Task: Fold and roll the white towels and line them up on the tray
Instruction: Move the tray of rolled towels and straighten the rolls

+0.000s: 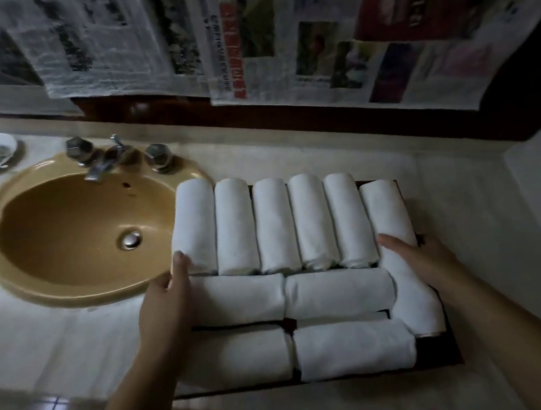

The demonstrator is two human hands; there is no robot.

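We see ten rolled white towels filling a dark tray [452, 351] on the pale counter [488, 212]. Between our two hands lie four rolls in two rows, including the nearest right one [355, 347], their long axes running side to side from hand to hand. Our left hand [169, 306] rests at the tray's left edge, fingers fairly straight, fingertips touching the leftmost upright roll [195, 227]. Our right hand [422, 261] lies flat with straight fingers on the long roll [400, 250] at the tray's right side, which points away from us. Beyond the fingertips five more rolls stand side by side, long axes pointing away. Left of the left hand sits a tan sink [62, 237]; beyond it, a tap [100, 161].
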